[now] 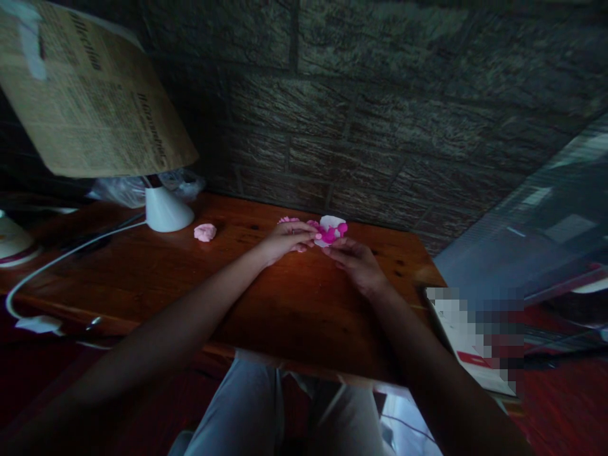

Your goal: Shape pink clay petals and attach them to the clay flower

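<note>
Both hands meet over the far middle of the table. A small rounded white piece (332, 221) carries bright pink clay-like shapes (329, 237). My right hand (358, 263) is closed, its fingertips gripping the lower right edge of this piece. From the left side, my left hand (287, 242) reaches in with thumb and forefinger pinched together. A small light pink bit (318, 236), which looks like soft clay, shows at those fingertips. More pink crumpled material (287, 220) lies behind the left hand, partly hidden by it. Farther left, a pale pink lump (205, 232) rests on the wood.
On the left of the wooden table (285, 316) stands a lamp (168, 209) with a newsprint shade, its white cable running over the front edge. Clear plastic (118, 190) lies behind it. A brick-patterned wall (308, 114) borders the back. A partly blurred white box (470, 342) is at right.
</note>
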A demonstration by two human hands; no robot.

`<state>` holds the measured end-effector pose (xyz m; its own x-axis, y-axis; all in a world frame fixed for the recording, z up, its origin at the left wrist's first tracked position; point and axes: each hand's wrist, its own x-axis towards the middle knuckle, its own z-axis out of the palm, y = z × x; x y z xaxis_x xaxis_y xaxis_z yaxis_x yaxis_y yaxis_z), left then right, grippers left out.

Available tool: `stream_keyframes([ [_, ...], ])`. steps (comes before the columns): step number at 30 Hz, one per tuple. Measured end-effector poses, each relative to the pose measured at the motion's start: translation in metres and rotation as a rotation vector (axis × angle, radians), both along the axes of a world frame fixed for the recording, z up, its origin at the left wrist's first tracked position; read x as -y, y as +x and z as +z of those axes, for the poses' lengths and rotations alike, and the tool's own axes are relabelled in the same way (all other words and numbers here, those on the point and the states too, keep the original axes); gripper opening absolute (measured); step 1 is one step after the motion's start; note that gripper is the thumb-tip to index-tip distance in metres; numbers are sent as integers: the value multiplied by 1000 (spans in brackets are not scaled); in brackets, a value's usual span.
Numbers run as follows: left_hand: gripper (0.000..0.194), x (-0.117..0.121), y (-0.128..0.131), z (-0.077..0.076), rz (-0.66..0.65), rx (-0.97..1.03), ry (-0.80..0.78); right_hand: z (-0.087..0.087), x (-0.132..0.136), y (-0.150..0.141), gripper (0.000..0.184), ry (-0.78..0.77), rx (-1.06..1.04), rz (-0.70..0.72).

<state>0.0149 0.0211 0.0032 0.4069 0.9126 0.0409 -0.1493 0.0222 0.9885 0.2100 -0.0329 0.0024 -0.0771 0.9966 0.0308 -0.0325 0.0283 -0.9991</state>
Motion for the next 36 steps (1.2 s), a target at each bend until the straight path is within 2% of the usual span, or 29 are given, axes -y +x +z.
stream_keyframes([
  [9,19,0,-1,-4,-66,0,-41,-2,3,-5,28,5,48,118],
  [19,17,-1,1,-7,-54,-17,-69,-6,1,-5,27,41,69,134],
  [28,19,4,0,2,-36,-2,-85,-3,1,-4,35,5,43,86],
  [33,18,4,1,2,-42,-1,-89,6,4,-1,37,-47,14,15],
  [36,13,4,1,1,-39,-11,-97,6,4,-1,35,-56,19,17],
])
